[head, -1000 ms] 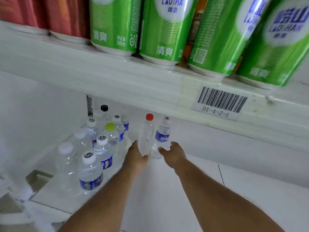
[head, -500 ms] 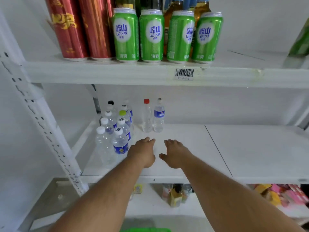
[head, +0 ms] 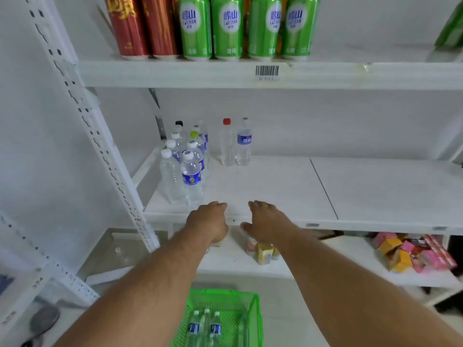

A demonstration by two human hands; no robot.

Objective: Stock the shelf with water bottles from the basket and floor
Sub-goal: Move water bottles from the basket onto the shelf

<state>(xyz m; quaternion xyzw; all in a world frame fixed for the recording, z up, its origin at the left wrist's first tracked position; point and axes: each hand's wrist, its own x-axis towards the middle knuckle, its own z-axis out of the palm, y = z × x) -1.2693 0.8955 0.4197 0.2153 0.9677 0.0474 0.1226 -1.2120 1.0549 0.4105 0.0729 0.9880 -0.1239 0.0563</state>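
Far to the left of both hands stands the white upright post (head: 82,121) of the rack, with its rows of holes. Up and to the left of the left hand (head: 209,221), a cluster of water bottles (head: 186,161) stands on the middle shelf (head: 275,191), near its left end; most have white caps, one has a yellow-green cap and one at the back a black cap. The nearest bottle of this cluster, with a blue label, is just beyond the fingers of the left hand but not touching them.

The left hand is over the front edge of the shelf, palm down, fingers loosely bent, and its grip holds nothing. Below the two forearms, on the floor, sits a green basket (head: 256,319) with several bottles (head: 204,326) upright inside.

Well beyond the gap between the hands, at the back of the shelf, two more bottles stand side by side, touching or almost touching: one with a red cap (head: 227,144) and, on its right, one with a blue label (head: 244,142).

The right hand (head: 266,221) is just beside the left one, also palm down over the shelf edge, fingers spread a little, and its grip is empty too. Above both hands, on the upper shelf, red cans (head: 142,26) and green cans (head: 248,26) stand in a row. Down and to the right of the right hand, colourful small boxes (head: 411,254) lie on the lower shelf.
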